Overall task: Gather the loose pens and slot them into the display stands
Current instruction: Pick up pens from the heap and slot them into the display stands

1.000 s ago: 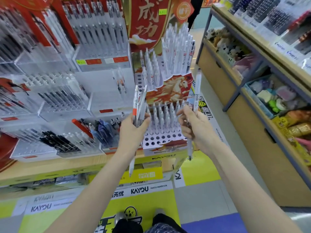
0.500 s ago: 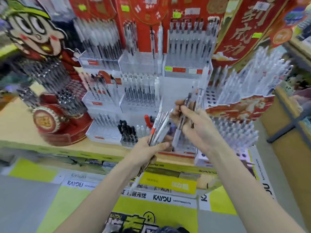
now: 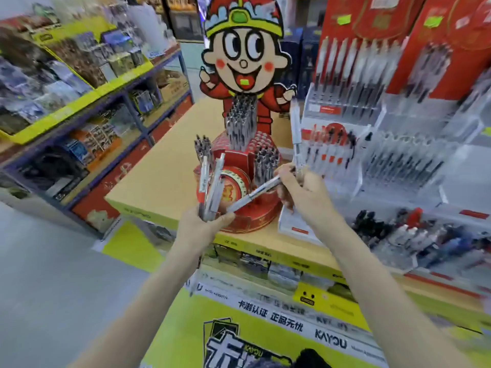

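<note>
Standing in the red stand [image 3: 247,221], blurred pens [image 3: 240,123]; both hands' grip pinches loose pens [image 3: 212,187].

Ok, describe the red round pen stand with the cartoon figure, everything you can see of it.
The red round pen stand sits on the tan tabletop, near its front edge. It looks like printed cardboard: a drum-shaped base with a gold-rimmed round emblem in front, and a tall cartoon figure cutout rising behind. Clusters of dark-tipped pens stand upright in its tiers. The left hand and right hand, each holding pens, are in front of it; contact cannot be told.
</note>
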A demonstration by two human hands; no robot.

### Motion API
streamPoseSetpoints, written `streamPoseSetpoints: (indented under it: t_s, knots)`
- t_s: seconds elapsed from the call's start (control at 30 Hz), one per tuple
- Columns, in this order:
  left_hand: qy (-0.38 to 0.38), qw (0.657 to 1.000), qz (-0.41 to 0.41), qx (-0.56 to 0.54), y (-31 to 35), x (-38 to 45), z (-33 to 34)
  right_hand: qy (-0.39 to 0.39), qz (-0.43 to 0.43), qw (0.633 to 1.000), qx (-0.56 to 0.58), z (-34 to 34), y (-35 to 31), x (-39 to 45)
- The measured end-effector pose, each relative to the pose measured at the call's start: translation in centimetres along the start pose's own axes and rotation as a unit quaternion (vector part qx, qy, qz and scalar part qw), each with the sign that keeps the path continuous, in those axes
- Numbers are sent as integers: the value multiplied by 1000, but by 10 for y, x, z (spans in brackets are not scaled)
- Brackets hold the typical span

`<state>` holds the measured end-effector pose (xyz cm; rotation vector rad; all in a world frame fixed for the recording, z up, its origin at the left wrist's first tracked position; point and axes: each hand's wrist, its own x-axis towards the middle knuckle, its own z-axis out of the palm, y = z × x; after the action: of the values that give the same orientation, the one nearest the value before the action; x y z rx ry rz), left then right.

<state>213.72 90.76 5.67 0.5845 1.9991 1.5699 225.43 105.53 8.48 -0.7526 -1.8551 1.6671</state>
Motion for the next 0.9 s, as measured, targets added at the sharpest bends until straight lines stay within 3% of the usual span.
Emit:
streamPoseSetpoints:
  t_s: [0.1, 0.23, 0.37, 0.47, 0.57, 0.67, 0.77, 0.9]
  knots:
    - [-12, 1000, -8, 7, -7, 27, -31, -23, -36, 999, -10, 36, -6, 17]
    - [-40, 999, 9, 33, -9, 72, -49, 3, 8, 1000, -6, 54, -2, 56]
    - [-19, 998, 11, 59, -16, 115, -71, -39, 23, 989, -141, 70, -2, 97]
    - [-17, 997, 20, 66, -18, 143, -92, -42, -44, 970, -234, 91, -14, 116]
    - [22, 997, 30, 66, -22, 172, -108, -23, -98, 938, -331, 112, -15, 129]
    - [25, 997, 15, 65, -34, 205, -117, -34, -99, 890, -444, 130, -9, 139]
    - [-14, 999, 2, 52, -45, 235, -124, -26, -25, 825, -564, 152, 1, 142]
    - [-100, 994, -10, 49, -50, 272, -139, 74, -17, 765, -640, 189, 11, 140]
